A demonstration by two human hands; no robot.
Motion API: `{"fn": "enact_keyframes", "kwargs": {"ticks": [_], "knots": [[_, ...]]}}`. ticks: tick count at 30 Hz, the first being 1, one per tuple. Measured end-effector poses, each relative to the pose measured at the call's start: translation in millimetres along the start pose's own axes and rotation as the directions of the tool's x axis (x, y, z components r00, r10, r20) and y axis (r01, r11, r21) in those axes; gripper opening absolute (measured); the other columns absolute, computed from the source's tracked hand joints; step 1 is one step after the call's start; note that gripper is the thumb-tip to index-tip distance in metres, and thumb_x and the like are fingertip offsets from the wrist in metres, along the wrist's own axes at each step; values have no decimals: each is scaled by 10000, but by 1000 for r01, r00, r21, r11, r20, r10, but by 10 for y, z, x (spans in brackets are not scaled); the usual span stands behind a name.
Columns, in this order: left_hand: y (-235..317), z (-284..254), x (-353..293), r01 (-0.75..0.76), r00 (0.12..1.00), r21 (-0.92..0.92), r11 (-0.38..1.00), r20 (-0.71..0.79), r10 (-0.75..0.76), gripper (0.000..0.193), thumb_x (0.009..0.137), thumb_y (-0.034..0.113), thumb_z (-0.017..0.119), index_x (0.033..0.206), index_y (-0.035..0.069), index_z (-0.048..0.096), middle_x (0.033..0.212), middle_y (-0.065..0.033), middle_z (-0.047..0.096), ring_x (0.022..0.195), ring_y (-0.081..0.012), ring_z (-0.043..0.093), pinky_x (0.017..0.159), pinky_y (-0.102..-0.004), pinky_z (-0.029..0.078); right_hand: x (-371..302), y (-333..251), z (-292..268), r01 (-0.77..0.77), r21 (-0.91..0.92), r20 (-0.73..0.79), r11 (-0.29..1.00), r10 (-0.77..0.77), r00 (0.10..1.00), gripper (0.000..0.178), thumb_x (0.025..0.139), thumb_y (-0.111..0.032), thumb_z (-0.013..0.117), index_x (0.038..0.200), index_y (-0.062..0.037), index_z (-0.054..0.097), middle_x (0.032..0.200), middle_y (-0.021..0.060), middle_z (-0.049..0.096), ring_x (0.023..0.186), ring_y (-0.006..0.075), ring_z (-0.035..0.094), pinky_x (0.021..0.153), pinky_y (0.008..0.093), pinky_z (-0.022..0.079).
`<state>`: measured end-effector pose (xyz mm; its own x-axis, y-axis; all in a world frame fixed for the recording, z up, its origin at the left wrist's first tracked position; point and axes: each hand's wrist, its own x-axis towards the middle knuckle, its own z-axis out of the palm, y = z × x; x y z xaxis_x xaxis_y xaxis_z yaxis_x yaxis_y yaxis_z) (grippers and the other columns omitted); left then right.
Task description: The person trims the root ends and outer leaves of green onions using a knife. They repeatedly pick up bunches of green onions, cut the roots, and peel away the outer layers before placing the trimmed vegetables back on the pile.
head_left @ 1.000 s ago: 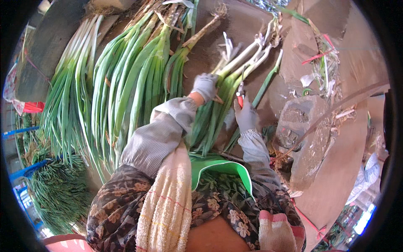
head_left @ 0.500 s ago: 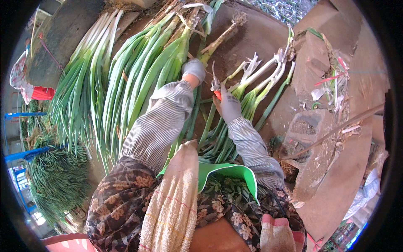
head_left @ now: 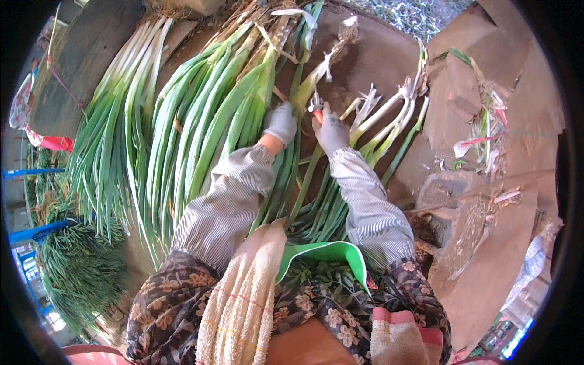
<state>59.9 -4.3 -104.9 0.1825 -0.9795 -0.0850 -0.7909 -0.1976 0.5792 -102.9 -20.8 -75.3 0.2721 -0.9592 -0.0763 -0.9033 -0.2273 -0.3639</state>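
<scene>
My left hand (head_left: 280, 125), in a pale grey glove, is closed around a large green onion (head_left: 311, 82). The onion's root end points up and away, and loose whitish skin hangs from its stem. Close on the right, my gloved right hand (head_left: 333, 132) grips a tool with a red-orange handle (head_left: 317, 115) and a thin metal tip, which points at the onion's stem. The tool's exact kind is hard to make out. Beside my left hand lies a thick heap of untrimmed green onions (head_left: 207, 115). Under and beyond my right hand are onions with whiter stems (head_left: 386, 118).
At the far left, more green onions (head_left: 131, 91) lie near a dark board (head_left: 85, 67). A big green bundle (head_left: 82, 261) stands lower left. Concrete blocks (head_left: 447, 188) and peeled scraps (head_left: 486, 134) are on the right. A pale towel (head_left: 243, 292) hangs before me.
My right hand has moved up and the tool tip is now nearer the onion's stem. The brownish outer skin has partly come loose, showing white near the root. My left hand sits slightly lower.
</scene>
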Motion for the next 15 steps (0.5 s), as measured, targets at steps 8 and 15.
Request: {"fn": "enact_keyframes", "kwargs": {"ticks": [8, 15], "knots": [[145, -20, -83, 35, 998, -129, 991, 51, -28, 387, 781, 191, 695, 1046, -17, 503, 1026, -267, 604, 986, -424, 583, 854, -458, 467, 1544, 509, -86, -99, 31, -163, 995, 103, 981, 418, 849, -372, 593, 1076, -21, 575, 919, 221, 671, 865, 369, 661, 748, 487, 510], [168, -115, 159, 161, 964, -63, 985, 225, -143, 575, 700, 285, 794, 1094, -48, 542, 1048, -246, 632, 997, -387, 612, 845, -414, 493, 1312, 626, -174, -20, -70, -84, 997, 15, 996, 468, 905, -373, 541, 1197, -9, 501, 933, 227, 658, 870, 384, 651, 748, 500, 508]]}}
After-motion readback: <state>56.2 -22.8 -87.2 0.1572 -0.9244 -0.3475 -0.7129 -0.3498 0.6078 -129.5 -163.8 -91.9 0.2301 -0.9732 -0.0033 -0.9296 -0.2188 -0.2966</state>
